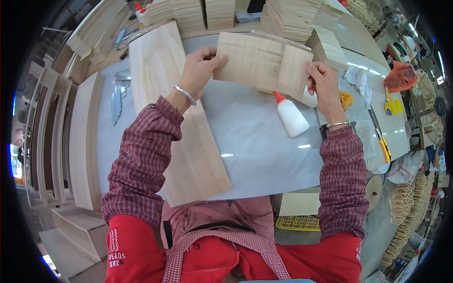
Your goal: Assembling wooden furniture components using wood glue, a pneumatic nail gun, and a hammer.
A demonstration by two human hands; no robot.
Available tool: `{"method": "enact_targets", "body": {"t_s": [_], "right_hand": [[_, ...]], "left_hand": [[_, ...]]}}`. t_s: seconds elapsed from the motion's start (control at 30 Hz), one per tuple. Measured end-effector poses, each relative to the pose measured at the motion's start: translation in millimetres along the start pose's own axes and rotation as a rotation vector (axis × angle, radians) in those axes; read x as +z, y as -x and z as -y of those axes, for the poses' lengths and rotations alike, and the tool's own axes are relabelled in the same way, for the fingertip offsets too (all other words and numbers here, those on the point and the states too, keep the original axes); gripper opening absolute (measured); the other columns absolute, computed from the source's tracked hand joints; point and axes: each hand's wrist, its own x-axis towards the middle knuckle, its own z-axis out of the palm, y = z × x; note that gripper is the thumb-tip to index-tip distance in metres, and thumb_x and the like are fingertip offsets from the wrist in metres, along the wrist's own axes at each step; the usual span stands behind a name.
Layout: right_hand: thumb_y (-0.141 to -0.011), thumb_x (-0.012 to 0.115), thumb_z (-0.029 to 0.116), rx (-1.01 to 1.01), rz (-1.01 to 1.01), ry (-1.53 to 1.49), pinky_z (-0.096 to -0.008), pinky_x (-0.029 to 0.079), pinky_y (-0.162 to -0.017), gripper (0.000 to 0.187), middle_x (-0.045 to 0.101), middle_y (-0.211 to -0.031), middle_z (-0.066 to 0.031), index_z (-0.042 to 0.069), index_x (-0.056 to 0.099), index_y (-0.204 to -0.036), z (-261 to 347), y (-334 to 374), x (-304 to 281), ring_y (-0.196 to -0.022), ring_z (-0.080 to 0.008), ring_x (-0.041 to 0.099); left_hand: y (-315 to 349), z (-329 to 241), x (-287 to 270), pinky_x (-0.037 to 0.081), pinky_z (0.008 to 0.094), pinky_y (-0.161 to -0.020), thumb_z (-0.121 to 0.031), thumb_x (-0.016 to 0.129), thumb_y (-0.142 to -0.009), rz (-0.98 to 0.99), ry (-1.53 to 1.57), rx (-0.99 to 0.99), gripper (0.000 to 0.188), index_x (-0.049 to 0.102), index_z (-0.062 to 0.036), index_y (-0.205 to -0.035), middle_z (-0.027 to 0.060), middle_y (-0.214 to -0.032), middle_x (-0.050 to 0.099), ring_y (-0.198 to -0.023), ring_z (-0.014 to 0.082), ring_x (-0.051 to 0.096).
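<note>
Between my two hands a pale wooden board is held up over the table, tilted slightly down to the right. My left hand pinches its left end, thumb on the near face. At its right end, my right hand grips the edge with thumb and curled fingers. Dark streaks run along the board's face. Just below it lies a white glue bottle with a red nozzle, on its side. Under my left forearm a long wide plank stretches across the table.
Stacked wooden boards line the far edge. Metal blades lie at the left, beside an upright wooden panel. A yellow utility knife, yellow scissors, a white cloth and a red plastic bag are on the right.
</note>
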Motion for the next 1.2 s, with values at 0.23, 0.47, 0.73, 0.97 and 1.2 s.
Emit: {"method": "enact_targets", "body": {"t_s": [0.23,0.47,0.73,0.97,1.2], "right_hand": [[-0.087,0.062,0.01,0.065,0.21,0.129,-0.0211,0.04,-0.046,0.014,0.051,-0.064,-0.0011,0.004,0.055,-0.076,-5,87,-4,-0.051,-0.0091,0.046],[-0.089,0.059,0.007,0.139,0.051,0.058,-0.0242,0.043,-0.051,0.009,0.055,-0.068,-0.0048,-0.002,0.059,-0.088,-40,186,-72,-0.056,-0.0116,0.049],[-0.089,0.059,0.008,0.184,0.053,0.028,-0.0229,0.045,-0.055,0.011,0.059,-0.069,-0.0063,-0.002,0.061,-0.088,-53,244,-98,-0.059,-0.0128,0.053],[-0.086,0.059,0.007,0.28,0.171,0.299,-0.0224,0.047,-0.06,0.01,0.061,-0.069,-0.0058,-0.002,0.063,-0.086,-37,260,-66,-0.061,-0.0127,0.056],[-0.086,0.06,0.009,0.164,0.404,0.293,-0.0218,0.045,-0.063,0.011,0.061,-0.068,-0.005,-0.001,0.061,-0.083,-50,250,2,-0.062,-0.0114,0.053]], "left_hand": [[96,2,-51,0.043,0.0205,-0.067,-0.015,0.061,-0.088,0.054,0.044,0.001,0.022,0.065,0.0012,-0.103,0.0017,-0.081,0.06,-0.072,0.0093,0.049],[241,101,-138,0.05,0.0253,-0.074,-0.012,0.058,-0.086,-0.63,-0.409,-0.09,0.031,0.06,0.0061,-0.111,0.0156,-0.109,0.06,-0.085,0.0189,0.06],[247,93,-118,0.053,0.0291,-0.076,-0.009,0.059,-0.084,-0.559,0.073,-0.221,0.034,0.057,0.0085,-0.114,0.0185,-0.103,0.063,-0.085,0.0215,0.062],[225,58,-145,0.055,0.0312,-0.072,-0.006,0.062,-0.083,-0.461,0.2,-0.324,0.033,0.056,0.0131,-0.109,0.0208,-0.095,0.064,-0.079,0.0244,0.064],[219,23,-159,0.054,0.0268,-0.067,-0.013,0.064,-0.087,-0.328,0.211,-0.22,0.03,0.056,0.0111,-0.104,0.017,-0.088,0.063,-0.074,0.0219,0.064]]}}
